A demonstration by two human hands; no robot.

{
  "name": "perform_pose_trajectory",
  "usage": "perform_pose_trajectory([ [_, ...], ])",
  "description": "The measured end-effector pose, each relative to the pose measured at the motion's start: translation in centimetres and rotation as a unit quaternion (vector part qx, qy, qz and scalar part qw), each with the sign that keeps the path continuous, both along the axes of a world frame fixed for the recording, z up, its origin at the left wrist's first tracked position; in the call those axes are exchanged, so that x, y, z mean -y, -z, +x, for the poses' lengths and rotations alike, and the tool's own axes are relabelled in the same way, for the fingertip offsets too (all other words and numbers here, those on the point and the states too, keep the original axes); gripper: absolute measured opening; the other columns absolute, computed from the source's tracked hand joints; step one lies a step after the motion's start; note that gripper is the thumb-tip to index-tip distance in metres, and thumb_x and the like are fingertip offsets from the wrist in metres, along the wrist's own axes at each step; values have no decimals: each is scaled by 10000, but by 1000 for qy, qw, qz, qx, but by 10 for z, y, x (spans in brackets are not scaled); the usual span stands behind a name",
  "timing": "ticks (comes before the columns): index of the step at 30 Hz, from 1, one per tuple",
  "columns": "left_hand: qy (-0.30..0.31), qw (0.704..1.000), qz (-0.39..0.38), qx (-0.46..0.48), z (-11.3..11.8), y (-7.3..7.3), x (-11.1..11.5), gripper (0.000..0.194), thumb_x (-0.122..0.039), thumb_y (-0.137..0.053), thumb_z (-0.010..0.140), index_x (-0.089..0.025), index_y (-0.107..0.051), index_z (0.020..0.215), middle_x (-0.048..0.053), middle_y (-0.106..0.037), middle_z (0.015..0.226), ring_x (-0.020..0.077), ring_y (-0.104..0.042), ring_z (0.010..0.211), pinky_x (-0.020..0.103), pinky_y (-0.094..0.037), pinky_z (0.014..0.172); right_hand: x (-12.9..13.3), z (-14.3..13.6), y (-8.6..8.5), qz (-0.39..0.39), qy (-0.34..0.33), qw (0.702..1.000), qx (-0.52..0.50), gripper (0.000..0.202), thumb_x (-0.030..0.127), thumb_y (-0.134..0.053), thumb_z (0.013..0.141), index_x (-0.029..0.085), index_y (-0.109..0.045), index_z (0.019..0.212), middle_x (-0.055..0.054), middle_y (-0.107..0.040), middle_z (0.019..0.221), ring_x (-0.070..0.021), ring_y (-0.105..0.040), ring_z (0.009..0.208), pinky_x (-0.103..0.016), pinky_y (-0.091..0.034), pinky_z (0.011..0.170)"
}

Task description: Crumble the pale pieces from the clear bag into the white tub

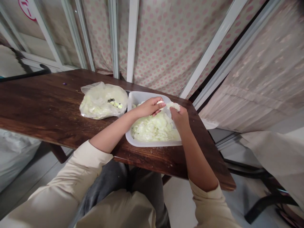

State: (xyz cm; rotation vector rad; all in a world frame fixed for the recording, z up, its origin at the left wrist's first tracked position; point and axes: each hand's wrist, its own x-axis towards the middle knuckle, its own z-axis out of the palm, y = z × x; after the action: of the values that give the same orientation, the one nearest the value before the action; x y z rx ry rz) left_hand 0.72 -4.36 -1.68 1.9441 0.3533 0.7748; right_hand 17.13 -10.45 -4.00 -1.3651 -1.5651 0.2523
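Note:
Over the white plastic tub (140,144), my left hand (150,107) is closed in a pinch on a small pale piece of cabbage (161,102). My right hand (180,117) grips another whitish piece of cabbage (175,105) between thumb and fingers, just to the right of the left hand. The two hands are close together but a gap shows between them. Below them, a heap of torn, pale green cabbage (154,128) fills much of the tub. My hands and forearms hide part of the tub's rim and contents.
Left of the tub lies a clear plastic bag (95,107) with more pale green pieces inside. Both rest on a dark wooden table (59,107). Behind it stand white frames with a dotted curtain (163,47). A black metal chair frame (268,199) is at right.

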Motion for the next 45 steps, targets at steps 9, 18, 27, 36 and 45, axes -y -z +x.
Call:
perform_pose_trajectory([
  [9,48,998,24,14,2,-1,0,333,-443,-422,873,-151,-474,720,-36,-410,583,45,-345,473,191,-289,459,6,-16,1,-11,-97,992,75,425,409,-662,697,218,-391,963,1,-419,822,-124,-431,707,-274,-378,616],
  [18,56,998,17,4,1,-2,3,390,-502,-393,864,-165,-410,668,-53,-325,550,50,-291,465,202,-250,455,10,-16,-7,16,-83,993,77,236,367,-528,828,206,-393,721,55,-374,601,-88,-342,545,-250,-276,538],
  [27,67,997,7,-36,2,4,-2,360,-485,-327,895,-176,-431,743,-36,-355,589,59,-328,482,201,-288,456,8,-12,-7,20,-59,996,62,284,395,-431,872,201,-413,665,44,-363,576,-98,-345,547,-254,-274,548],
  [36,59,997,-8,-54,-2,-3,6,283,-398,-387,892,-185,-357,707,-48,-348,575,51,-326,466,188,-294,457,5,-5,-8,43,78,995,34,295,278,-471,807,198,-332,560,48,-293,523,-97,-294,517,-263,-239,530],
  [45,-13,998,42,-38,0,0,0,345,-445,-388,874,-154,-484,716,-22,-387,619,57,-346,525,184,-309,482,9,-14,-8,-20,-69,995,64,170,272,-424,836,198,-435,683,44,-388,586,-96,-356,546,-248,-280,542],
])
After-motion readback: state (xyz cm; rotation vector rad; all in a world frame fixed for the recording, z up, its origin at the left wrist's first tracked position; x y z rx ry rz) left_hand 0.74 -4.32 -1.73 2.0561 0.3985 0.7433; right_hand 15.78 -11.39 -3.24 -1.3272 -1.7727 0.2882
